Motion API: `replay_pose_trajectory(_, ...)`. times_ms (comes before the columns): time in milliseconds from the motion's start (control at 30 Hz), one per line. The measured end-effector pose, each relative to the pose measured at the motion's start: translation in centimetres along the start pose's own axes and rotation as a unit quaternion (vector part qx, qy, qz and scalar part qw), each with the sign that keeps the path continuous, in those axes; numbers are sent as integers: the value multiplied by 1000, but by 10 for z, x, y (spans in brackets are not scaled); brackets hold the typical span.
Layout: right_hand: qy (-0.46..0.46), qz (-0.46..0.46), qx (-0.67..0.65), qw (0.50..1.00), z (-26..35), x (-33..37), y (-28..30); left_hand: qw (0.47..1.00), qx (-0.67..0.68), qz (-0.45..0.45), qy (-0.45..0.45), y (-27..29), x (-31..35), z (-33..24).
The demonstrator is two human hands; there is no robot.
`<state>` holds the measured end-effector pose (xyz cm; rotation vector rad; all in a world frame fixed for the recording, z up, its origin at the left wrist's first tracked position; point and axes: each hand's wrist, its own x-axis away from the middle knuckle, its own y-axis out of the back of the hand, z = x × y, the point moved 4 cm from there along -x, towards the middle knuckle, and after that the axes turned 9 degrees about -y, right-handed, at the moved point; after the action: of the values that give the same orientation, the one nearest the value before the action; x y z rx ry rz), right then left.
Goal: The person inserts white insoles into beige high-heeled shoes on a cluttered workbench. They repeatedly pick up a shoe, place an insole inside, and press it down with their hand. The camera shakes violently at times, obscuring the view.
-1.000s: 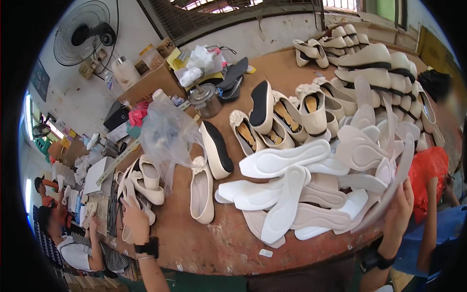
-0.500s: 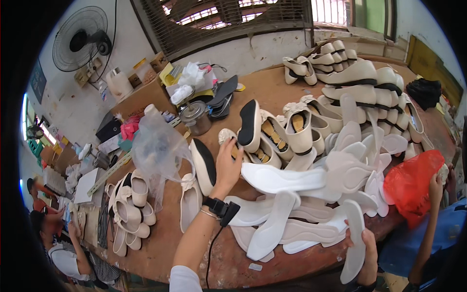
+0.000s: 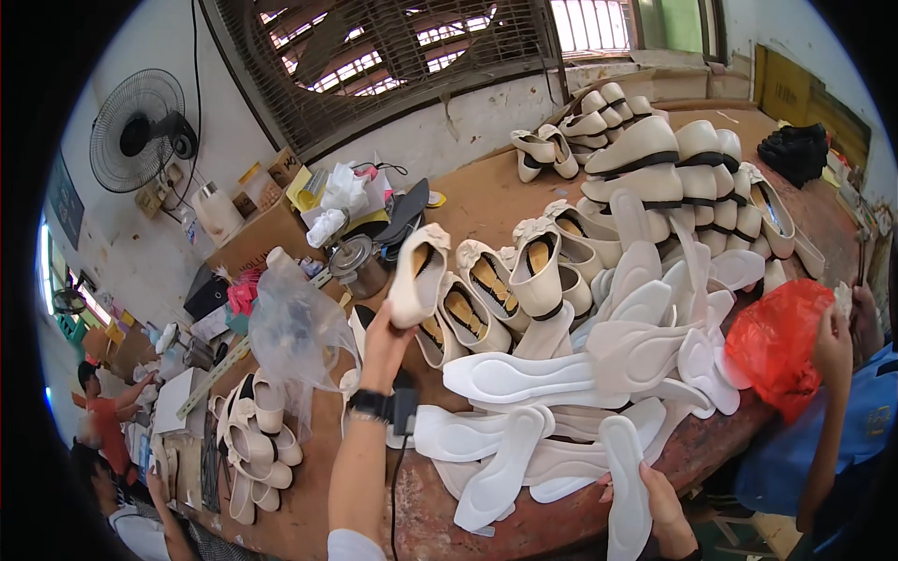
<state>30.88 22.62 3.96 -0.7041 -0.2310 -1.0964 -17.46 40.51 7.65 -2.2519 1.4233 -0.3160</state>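
Observation:
A cream flat shoe (image 3: 419, 280) with a bow stands raised in my left hand (image 3: 385, 344), its opening toward me and a tan lining strip showing. My fingers are closed around its lower end. Behind it, more cream shoes (image 3: 488, 285) with bows lie in a row, their insides upward. My right hand (image 3: 660, 500), at the front edge of the table, grips a white padded insole (image 3: 625, 481). Beside that hand, a loose pile of white and beige insoles (image 3: 510, 458) covers the table's front middle.
Stacked cream shoes (image 3: 645, 168) stand at the back right; another cluster (image 3: 253, 439) sits at left. A clear plastic bag (image 3: 295, 309) and a metal canister (image 3: 357, 266) are left of the row. At right, a co-worker's hand (image 3: 831, 341) is by a red bag (image 3: 776, 341).
My left hand has come up out of the shoe row and now holds a shoe with its opening facing me. The insole in my right hand has moved left. My view has shifted.

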Motion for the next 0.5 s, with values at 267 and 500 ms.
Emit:
replay_pose_trajectory(267, -1, -5, 12, 1000, 5, -6, 3, 976, 185, -85, 83, 52, 93, -38)
replay_pose_trajectory(500, -23, -3, 39, 999, 1, -7, 0, 765, -613, -13, -196, -17, 71, -37)
